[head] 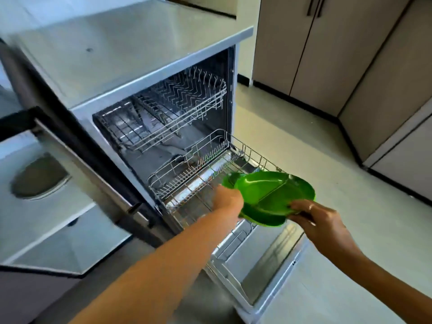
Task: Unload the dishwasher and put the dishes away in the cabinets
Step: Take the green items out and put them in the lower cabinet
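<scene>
two hands (230, 198) (313, 217) hold green divided plates (273, 197), right fingers pinching, left grip hidden; both dishwasher racks (187, 183) look empty; cabinets (311, 50) shut.

Dishwasher (163, 127) stands open on pale floor (315, 160), door (264, 265) dropped flat. Lower rack (198, 176) pulled partway out over door; can't tell if anything sits in it. Upper rack (168, 106) inside, looks bare wire. Counter (112, 52) on top w/ one small dark spot.
</scene>
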Tool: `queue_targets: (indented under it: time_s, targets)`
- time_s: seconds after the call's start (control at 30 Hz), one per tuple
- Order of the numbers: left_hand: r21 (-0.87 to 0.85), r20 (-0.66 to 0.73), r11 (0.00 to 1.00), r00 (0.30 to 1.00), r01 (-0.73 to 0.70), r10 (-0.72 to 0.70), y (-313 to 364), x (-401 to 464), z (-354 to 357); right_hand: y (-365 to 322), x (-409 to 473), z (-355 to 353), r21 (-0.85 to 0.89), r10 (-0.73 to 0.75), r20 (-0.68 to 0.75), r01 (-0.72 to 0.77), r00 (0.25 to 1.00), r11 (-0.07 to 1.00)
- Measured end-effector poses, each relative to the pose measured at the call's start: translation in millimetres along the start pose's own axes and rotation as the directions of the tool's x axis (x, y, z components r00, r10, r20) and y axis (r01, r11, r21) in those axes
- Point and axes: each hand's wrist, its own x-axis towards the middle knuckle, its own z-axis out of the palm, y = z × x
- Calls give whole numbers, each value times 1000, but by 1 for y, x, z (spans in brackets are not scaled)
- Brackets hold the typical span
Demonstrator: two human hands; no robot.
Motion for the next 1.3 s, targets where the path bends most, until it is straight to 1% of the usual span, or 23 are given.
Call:
queue_targets:
  time_s: [0.07, 0.13, 0.2, 0.27, 0.37, 0.5, 0.57, 0.63, 0.7, 0.8, 0.83, 0.9, 0.93, 0.97, 1.0, 1.03, 1.07, 1.1, 1.13, 1.17, 1.2, 1.23, 1.3]
  targets:
    - [-147, 82, 987, 996, 59, -47, -11, -55, -14, -35, -37, -35, 44, -48, -4, 49, 999, 998]
    - [-282, 189, 951, 979, 124, -71, -17, -106, -42, -71, -68, -68, 36, -129, -1, 129, 992, 991]
    - [-323, 258, 940, 966, 112, -27, -15, -145, -75, -99, -88, -96, 35, -235, -26, 236, 972, 971]
    - [-354, 246, 933, 969, 62, 29, -13, -178, -112, -136, -99, -118, 4, -314, -18, 315, 949, 949]
    - [-352, 156, 936, 986, -8, 67, -32, -212, -164, -185, -116, -114, 15, -426, -15, 426, 904, 904]
    - [-367, -79, 911, 982, -189, 172, -59, -241, -236, -243, -126, -70, 161, -523, 10, 514, 853, 842]
    - [-377, -221, 892, 959, -250, 176, -73, -251, -271, -273, -126, -50, 224, -550, 79, 523, 831, 822]
    - [-335, -345, 884, 916, -325, 206, -88, -256, -307, -306, -126, -30, 293, -583, 152, 527, 798, 798]
    - [-323, -412, 873, 885, -365, 217, -102, -259, -337, -333, -126, -15, 360, -617, 258, 518, 744, 776]
    - [-371, -509, 870, 855, -325, 102, -133, -264, -383, -377, -122, 3, 353, -643, 453, 538, 618, 765]
    - [-385, -536, 871, 842, -305, 59, -143, -265, -393, -387, -120, 7, 299, -652, 459, 587, 603, 753]
    - [-464, -563, 843, 826, -273, -42, -162, -266, -411, -405, -115, 17, 184, -690, 367, 679, 624, 711]
    - [-508, -570, 817, 818, -271, -83, -169, -267, -418, -412, -114, 22, 161, -683, 306, 671, 664, 724]
    - [-541, -589, 791, 800, -285, -115, -173, -267, -427, -424, -112, 29, 181, -637, 258, 611, 726, 770]
    - [-561, -605, 771, 784, -300, -136, -176, -265, -433, -429, -110, 40, 244, -536, 250, 483, 807, 841]
    - [-566, -620, 764, 772, -312, -144, -178, -262, -438, -434, -107, 51, 313, -391, 302, 296, 869, 902]
    - [-574, -627, 756, 763, -314, -158, -182, -255, -443, -440, -104, 68, 333, -228, 433, 80, 872, 940]
    - [-585, -626, 749, 759, -310, -175, -184, -251, -444, -443, -102, 83, 308, -72, 585, -139, 808, 941]
    - [-608, -616, 735, 763, -300, -198, -187, -243, -445, -446, -101, 101, 259, 61, 715, -344, 697, 902]
    - [-633, -597, 716, 774, -294, -209, -187, -236, -444, -450, -102, 115, 232, 136, 812, -527, 568, 818]
    - [-656, -581, 696, 784, -293, -217, -188, -229, -442, -453, -103, 127, 234, 154, 873, -673, 463, 701]
    - [-668, -572, 685, 789, -290, -223, -187, -218, -441, -456, -102, 141, 255, 143, 899, -762, 413, 595]
    - [-685, -557, 670, 799, -287, -227, -182, -195, -442, -457, -92, 167, 325, 151, 888, -827, 433, 459]
